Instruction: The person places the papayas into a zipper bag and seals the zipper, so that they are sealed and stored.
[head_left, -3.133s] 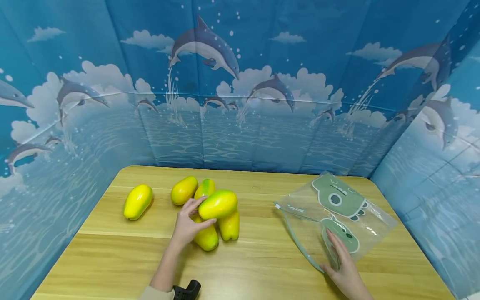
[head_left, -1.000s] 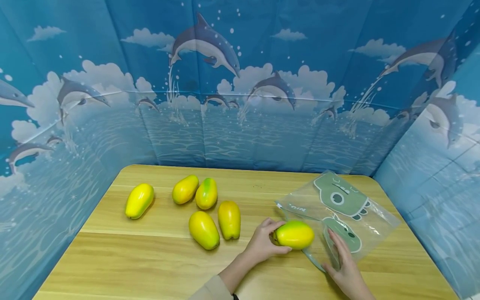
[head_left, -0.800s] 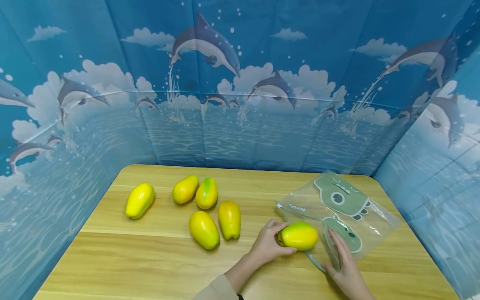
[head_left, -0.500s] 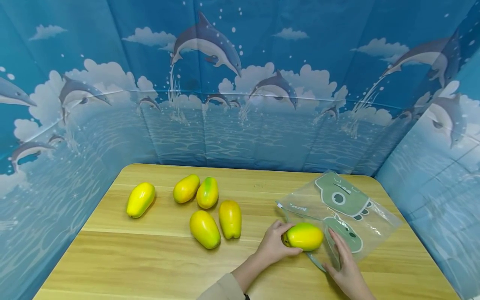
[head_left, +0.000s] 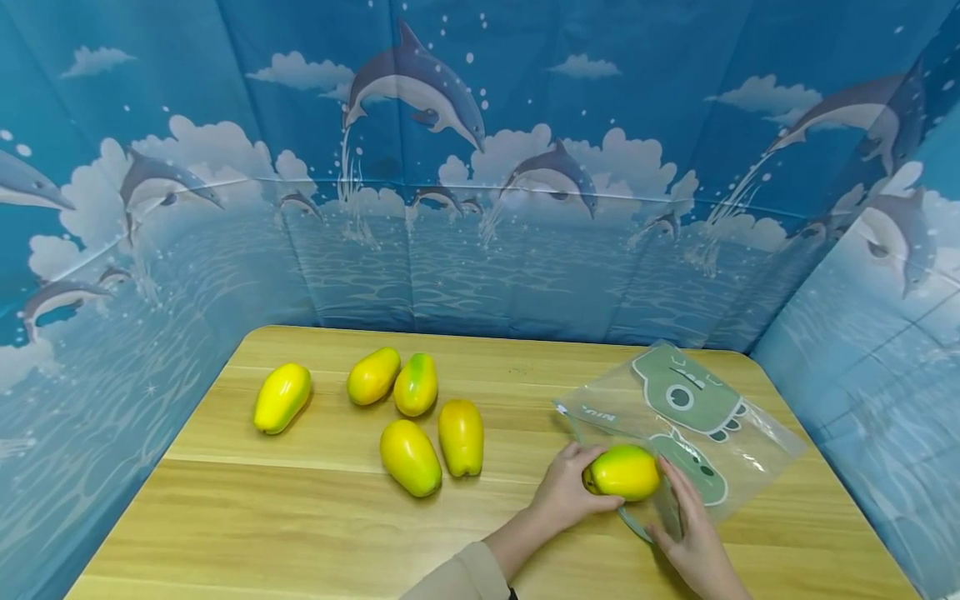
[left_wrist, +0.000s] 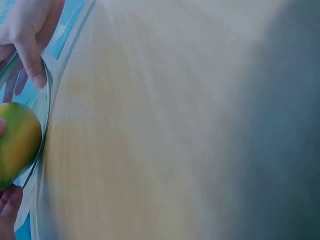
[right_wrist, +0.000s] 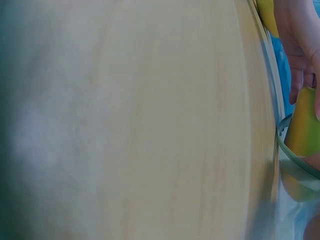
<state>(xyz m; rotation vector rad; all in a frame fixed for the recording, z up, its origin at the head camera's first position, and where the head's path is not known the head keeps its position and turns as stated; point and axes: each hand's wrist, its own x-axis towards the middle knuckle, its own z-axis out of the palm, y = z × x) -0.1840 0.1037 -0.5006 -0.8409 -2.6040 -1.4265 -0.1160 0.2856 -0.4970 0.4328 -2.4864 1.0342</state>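
Note:
In the head view my left hand (head_left: 564, 493) grips a yellow-green papaya (head_left: 627, 473) by its left end, fingers above and thumb below. The papaya's far end lies at the mouth of a clear zip bag (head_left: 611, 387) printed with green cartoon figures. My right hand (head_left: 692, 527) holds the bag's mouth edge, its fingertips right by the papaya. In the right wrist view the bag's green zip rim (right_wrist: 295, 159) crosses the papaya (right_wrist: 304, 125), whose lower part shows through the clear plastic. From the left wrist, the right thumb (left_wrist: 36, 72) is at the rim.
Several more papayas lie on the wooden table: one (head_left: 282, 398) at the far left, two side by side (head_left: 372, 377) at the back, and two (head_left: 410, 458) nearer the middle. The zip slider (head_left: 561, 408) is at the bag's left corner. A dolphin-print curtain (head_left: 480, 275) surrounds the table.
My left hand has picked the papaya up from the group and carried it right, lately edging it into the bag's mouth beside my right hand. The right hand has stayed at the bag.

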